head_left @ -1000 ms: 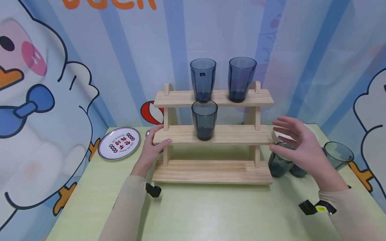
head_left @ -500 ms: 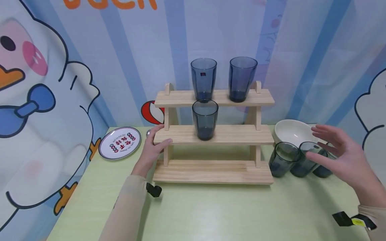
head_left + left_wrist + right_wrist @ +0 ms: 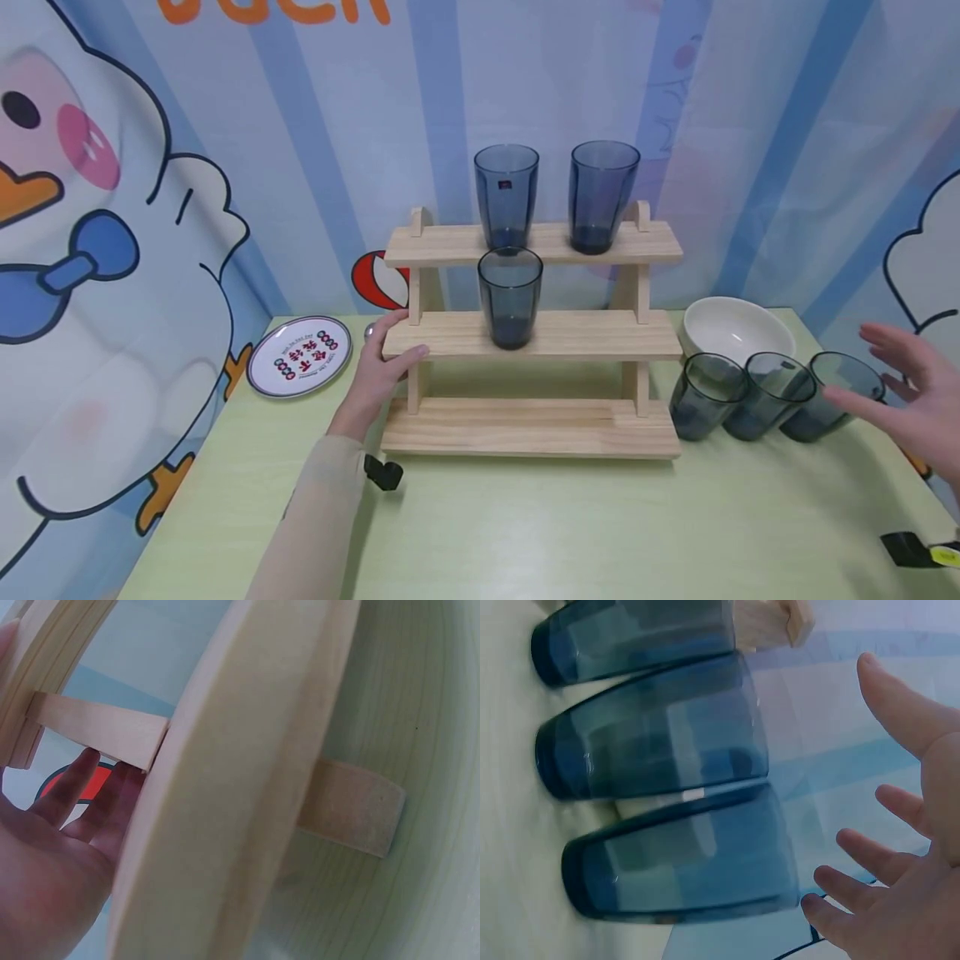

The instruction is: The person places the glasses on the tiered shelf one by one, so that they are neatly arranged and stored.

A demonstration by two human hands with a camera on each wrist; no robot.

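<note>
R fingers (image 3: 877, 859) spread by end tumbler (image 3: 679, 859), contact unclear; L hand (image 3: 372, 375) grips 3-tier rack (image 3: 525, 427); 3 tumblers (image 3: 510, 304) shelved, 3 unshelved on tbl (image 3: 540, 533).

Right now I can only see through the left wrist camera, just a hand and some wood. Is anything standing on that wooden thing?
Observer: Yes. On the wooden shelf, two blue-gray glasses stand on the top board and one glass on the middle board.

Operator: Cool! And where's the other hand, is it grabbing a glass too?

Observer: No. The right hand is next to the rightmost glass of a row of three beside the shelf, fingers spread and not wrapped around it.
</note>
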